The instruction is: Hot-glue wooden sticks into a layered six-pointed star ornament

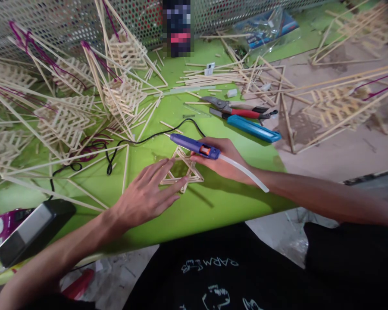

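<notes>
Can see pale, matt wood in the star frame (196, 174) and the stick towers (124, 95). Looks like smooth purple plastic on the glue gun (192, 146), milky, translucent plastic in the glue stick (245, 172). Shows smooth teal plastic on the cutter (254, 128), dull grey metal and red on the shears (244, 112). Shows glossy clear film on the bag (273, 28), perforated metal, seemingly, in the panel (142, 19), matt black cloth in the shirt (220, 245), smooth, faintly shiny green on the tabletop (245, 200).

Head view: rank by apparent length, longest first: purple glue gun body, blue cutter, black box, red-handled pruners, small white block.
1. black box
2. blue cutter and red-handled pruners: too alike to rank
3. purple glue gun
4. small white block

The box may look larger through nearness.
</notes>
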`<act>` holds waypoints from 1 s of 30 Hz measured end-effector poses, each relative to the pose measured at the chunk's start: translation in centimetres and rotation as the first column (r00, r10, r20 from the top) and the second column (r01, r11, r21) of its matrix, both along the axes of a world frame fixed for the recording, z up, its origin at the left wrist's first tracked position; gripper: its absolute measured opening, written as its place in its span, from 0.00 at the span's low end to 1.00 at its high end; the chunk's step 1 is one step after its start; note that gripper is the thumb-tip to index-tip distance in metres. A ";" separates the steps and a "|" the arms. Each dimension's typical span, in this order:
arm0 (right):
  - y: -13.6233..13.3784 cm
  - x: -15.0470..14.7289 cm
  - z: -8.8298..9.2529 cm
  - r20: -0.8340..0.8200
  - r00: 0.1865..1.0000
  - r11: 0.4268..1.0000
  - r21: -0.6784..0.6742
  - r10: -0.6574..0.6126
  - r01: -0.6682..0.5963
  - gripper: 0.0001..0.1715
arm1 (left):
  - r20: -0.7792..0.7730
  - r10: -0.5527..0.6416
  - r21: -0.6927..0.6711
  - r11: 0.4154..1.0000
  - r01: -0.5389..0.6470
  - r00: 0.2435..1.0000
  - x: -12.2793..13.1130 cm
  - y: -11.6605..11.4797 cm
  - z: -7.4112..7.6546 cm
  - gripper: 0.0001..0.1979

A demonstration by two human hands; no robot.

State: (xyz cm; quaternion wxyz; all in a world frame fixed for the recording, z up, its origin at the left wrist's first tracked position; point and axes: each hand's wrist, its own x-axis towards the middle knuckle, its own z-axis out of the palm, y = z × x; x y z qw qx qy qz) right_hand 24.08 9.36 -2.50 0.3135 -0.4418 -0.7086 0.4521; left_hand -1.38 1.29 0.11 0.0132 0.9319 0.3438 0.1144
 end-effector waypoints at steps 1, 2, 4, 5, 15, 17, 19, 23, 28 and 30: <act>0.0 0.0 0.0 0.004 1.000 1.000 -0.002 -0.007 0.007 0.13 | -0.001 0.002 -0.001 1.000 -0.002 1.000 0.0 0.0 0.0 0.27; 0.0 0.0 -0.1 0.007 1.000 1.000 -0.006 -0.014 0.014 0.13 | -0.003 0.004 -0.004 1.000 -0.004 1.000 0.0 0.0 0.0 0.28; 0.0 0.1 -0.2 0.004 1.000 1.000 -0.015 -0.024 0.024 0.13 | -0.006 0.010 -0.013 1.000 -0.010 1.000 -0.1 0.0 -0.1 0.28; 0.1 0.1 -0.3 -0.004 1.000 0.999 -0.019 -0.028 0.028 0.14 | -0.009 0.012 -0.020 1.000 -0.012 1.000 -0.1 0.0 0.0 0.28; 0.1 0.2 -0.3 0.009 1.000 0.999 0.045 0.028 -0.028 0.13 | -0.027 0.010 -0.038 0.999 -0.011 1.000 -0.1 0.1 0.2 0.29; 0.1 0.2 -0.2 0.025 0.999 0.999 0.037 0.031 -0.032 0.11 | -0.019 0.010 -0.046 0.999 -0.011 1.000 -0.2 0.1 0.2 0.29; 0.1 0.2 -0.1 0.033 0.999 0.999 0.027 0.036 -0.036 0.11 | -0.010 0.009 -0.050 0.999 -0.010 1.000 -0.3 0.1 0.2 0.29; 0.0 0.1 -0.2 0.007 1.000 0.999 0.031 0.020 -0.021 0.14 | -0.005 -0.002 -0.045 0.999 0.001 1.000 -0.3 0.0 0.3 0.28; 0.0 0.0 0.2 0.023 1.000 1.000 0.021 0.005 -0.005 0.13 | 0.008 -0.005 -0.040 0.999 0.005 1.000 -0.2 0.1 0.3 0.28; 0.0 0.1 0.3 0.035 0.999 1.000 0.016 -0.010 0.010 0.12 | 0.012 -0.007 -0.041 0.999 0.008 1.000 -0.2 0.1 0.2 0.28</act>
